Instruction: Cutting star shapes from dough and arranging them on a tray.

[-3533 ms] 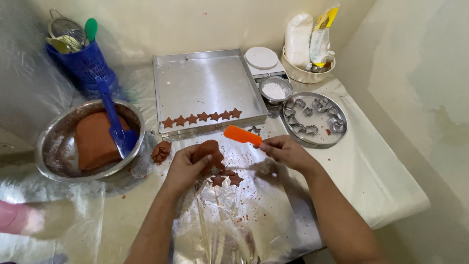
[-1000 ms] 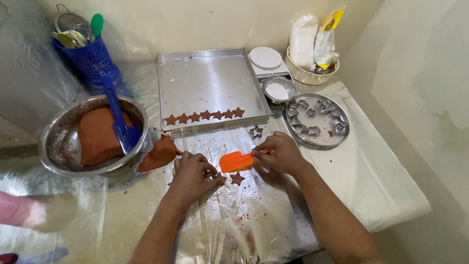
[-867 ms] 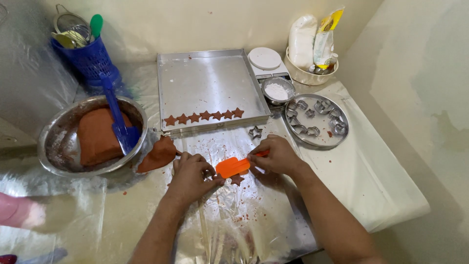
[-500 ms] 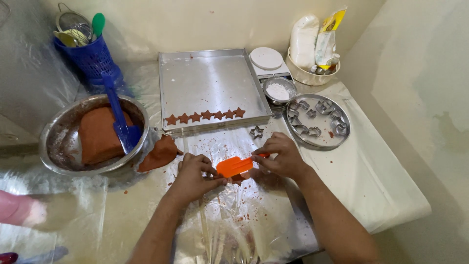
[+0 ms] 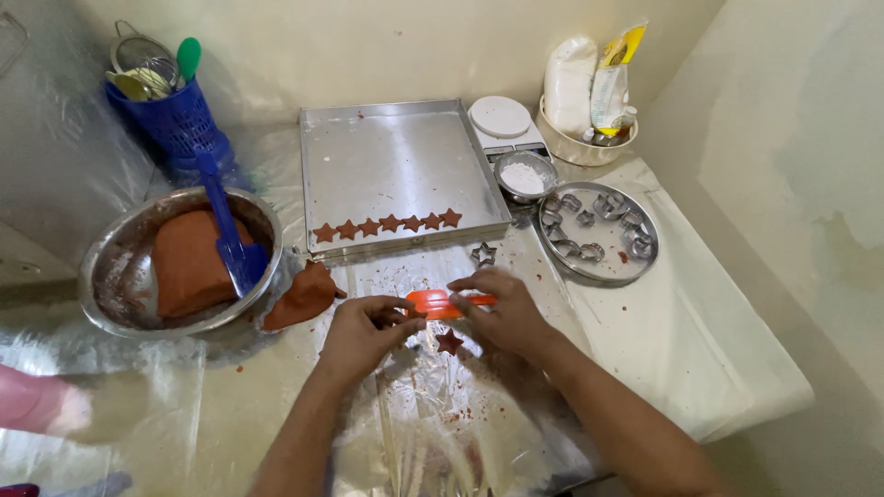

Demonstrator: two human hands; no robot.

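My right hand [image 5: 505, 313] grips an orange spatula [image 5: 435, 303] flat above the plastic-covered counter. My left hand [image 5: 365, 331] meets the spatula's blade with its fingertips; what it pinches there is hidden. One brown star-shaped dough piece [image 5: 449, 342] lies on the plastic sheet [image 5: 433, 414] between my hands. A metal baking tray [image 5: 396, 166] behind holds a row of several brown dough stars [image 5: 387, 225] along its front edge. A metal star cutter [image 5: 483, 253] lies just in front of the tray.
A steel bowl [image 5: 110, 267] at left holds brown dough and a blue spatula [image 5: 230, 230]; a dough scrap [image 5: 304, 294] lies beside it. A round tin of cutters [image 5: 599, 230], a flour cup [image 5: 525, 175], a scale [image 5: 497, 120], a bowl of bags [image 5: 589, 92] and a blue utensil basket [image 5: 175, 115] stand behind.
The lump of dough left my left hand and now lies beside the bowl. The orange spatula came down low between my hands, and my left fingers moved onto its blade.
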